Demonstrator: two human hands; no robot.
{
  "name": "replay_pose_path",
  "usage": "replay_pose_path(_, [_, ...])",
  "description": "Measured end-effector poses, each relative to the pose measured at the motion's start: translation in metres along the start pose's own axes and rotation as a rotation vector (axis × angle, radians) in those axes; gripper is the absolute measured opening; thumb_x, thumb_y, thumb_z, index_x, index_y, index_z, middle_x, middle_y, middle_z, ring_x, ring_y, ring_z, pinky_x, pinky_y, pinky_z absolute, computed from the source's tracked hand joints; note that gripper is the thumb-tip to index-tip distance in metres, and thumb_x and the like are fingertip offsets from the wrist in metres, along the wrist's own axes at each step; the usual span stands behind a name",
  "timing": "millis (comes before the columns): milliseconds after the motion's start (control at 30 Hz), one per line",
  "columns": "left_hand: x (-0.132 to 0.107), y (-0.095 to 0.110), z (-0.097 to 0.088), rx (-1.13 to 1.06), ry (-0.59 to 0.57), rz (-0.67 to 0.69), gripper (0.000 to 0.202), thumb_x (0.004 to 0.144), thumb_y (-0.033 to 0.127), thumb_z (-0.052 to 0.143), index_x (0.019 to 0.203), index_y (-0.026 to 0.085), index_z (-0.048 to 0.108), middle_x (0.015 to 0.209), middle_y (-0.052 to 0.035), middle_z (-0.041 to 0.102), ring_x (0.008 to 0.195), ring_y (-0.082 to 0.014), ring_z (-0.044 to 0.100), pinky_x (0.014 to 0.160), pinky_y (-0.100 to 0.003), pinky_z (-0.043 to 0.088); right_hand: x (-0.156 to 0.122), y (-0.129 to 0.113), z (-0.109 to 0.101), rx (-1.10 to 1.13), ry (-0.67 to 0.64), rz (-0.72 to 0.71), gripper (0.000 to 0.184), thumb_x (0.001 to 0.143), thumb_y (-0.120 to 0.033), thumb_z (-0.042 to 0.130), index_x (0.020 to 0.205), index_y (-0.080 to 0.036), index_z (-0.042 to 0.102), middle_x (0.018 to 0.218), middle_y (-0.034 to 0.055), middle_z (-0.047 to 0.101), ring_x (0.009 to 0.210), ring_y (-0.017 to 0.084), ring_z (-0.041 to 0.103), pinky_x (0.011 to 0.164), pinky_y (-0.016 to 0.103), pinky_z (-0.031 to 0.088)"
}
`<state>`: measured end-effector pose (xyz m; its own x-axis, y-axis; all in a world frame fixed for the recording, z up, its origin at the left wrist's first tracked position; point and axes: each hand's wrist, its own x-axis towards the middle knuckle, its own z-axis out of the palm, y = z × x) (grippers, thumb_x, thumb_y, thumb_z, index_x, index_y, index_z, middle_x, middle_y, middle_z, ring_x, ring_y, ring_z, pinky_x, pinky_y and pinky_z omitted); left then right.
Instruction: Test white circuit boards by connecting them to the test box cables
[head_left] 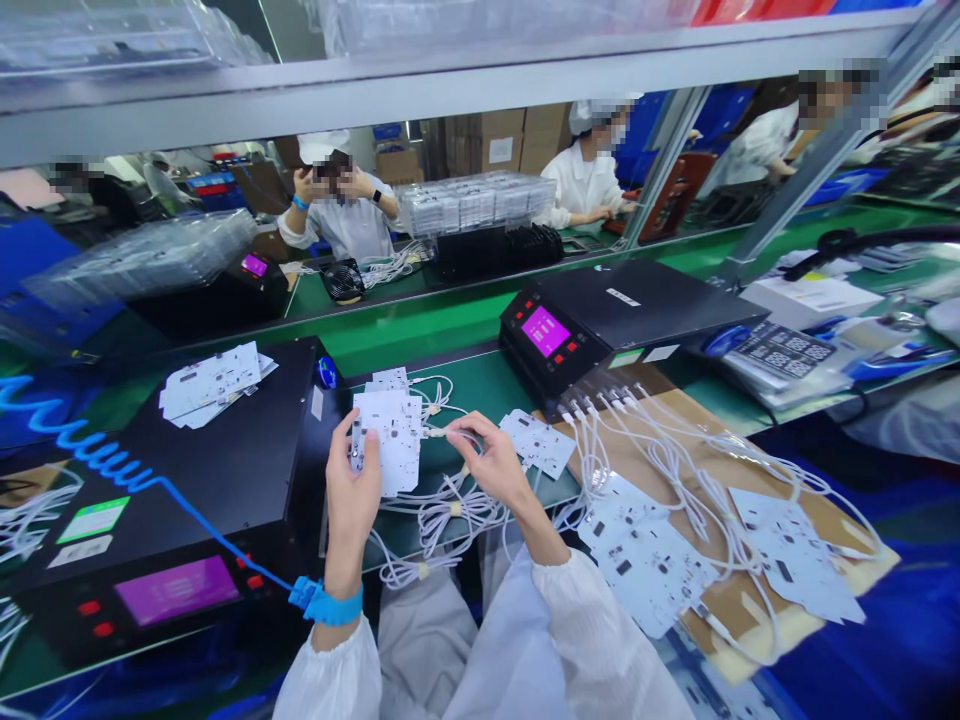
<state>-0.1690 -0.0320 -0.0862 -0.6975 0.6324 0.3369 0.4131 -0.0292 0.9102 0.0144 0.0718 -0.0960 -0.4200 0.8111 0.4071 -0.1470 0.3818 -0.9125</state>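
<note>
Centrally, green bench: a narrow strip of green worktop (480,388) lies open between the left black console (225,440) and the right black console (637,300); bundled white cables (454,512) crowd its near edge.
Circuit board: the white circuit board (397,440) is held up just beside the left console's side.
Left hand: the left hand (354,490) grips the board's left edge, thumb across its face (a blue strap (334,604) rings the wrist).
Right hand: the right hand (489,460) pinches a white cable plug (436,433) at the board's right edge; whether it is seated, I cannot tell.
Cardboard: brown cardboard (690,400) at right bears more boards (645,560) and cables.
Beyond: co-workers in white sit past a metal shelf rail (450,90).
</note>
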Motion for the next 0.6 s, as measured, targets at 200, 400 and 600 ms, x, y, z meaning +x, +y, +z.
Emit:
replay_pose_path(200, [0.001,0.008,0.004,0.099,-0.052,-0.139,0.049,0.098,0.058,0.058,0.124,0.019,0.068,0.121,-0.0144,0.074,0.111,-0.0298,0.070,0.096,-0.041,0.056,0.000,0.002,0.004,0.006,0.031,-0.005,0.015,0.096,-0.034,0.067,0.093,-0.022,0.074,0.094,0.0042,0.068,0.082,0.017,0.062,0.075,0.030,0.050])
replay_pose_path(400, [-0.004,0.016,0.004,0.115,-0.098,-0.129,0.050,0.098,0.059,0.057,0.128,0.020,0.065,0.125,-0.0140,0.074,0.111,-0.0300,0.071,0.093,-0.040,0.055,-0.001,0.008,0.007,-0.025,0.029,-0.016,0.013,0.096,-0.030,0.065,0.093,-0.022,0.074,0.092,0.0048,0.068,0.081,0.017,0.061,0.071,0.031,0.049])
replay_pose_path(600, [0.000,0.017,-0.001,0.091,-0.117,-0.148,0.056,0.094,0.063,0.060,0.127,0.018,0.063,0.123,-0.0153,0.073,0.107,-0.0298,0.072,0.086,-0.037,0.057,0.001,0.009,0.006,-0.015,-0.012,-0.012,0.011,0.096,-0.029,0.065,0.095,-0.022,0.074,0.094,0.0052,0.069,0.082,0.018,0.062,0.074,0.032,0.050])
